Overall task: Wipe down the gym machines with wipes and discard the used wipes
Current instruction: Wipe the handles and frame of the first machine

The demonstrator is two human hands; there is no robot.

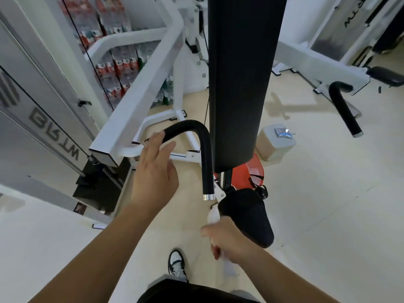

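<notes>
My right hand (227,241) hides most of the white wipe (213,216). Only crumpled, blurred ends stick out above and below my fist. I cannot tell whether my left hand (153,171) actually touches the curved black handle (196,132) with its fingertips. The long black back pad (240,84) is cut off at the top, and the red mesh thing (253,169) behind it is mostly covered. Grey lettering on the weight-stack cover (43,127) looks mirrored, something like "BRTM". The labels on the stacked water bottles (113,68) are too small to read. My left hand is spread, fingers straight, at the handle's near end. My right hand is clenched round the wipe, just beside the front edge of the black seat (247,215).
</notes>
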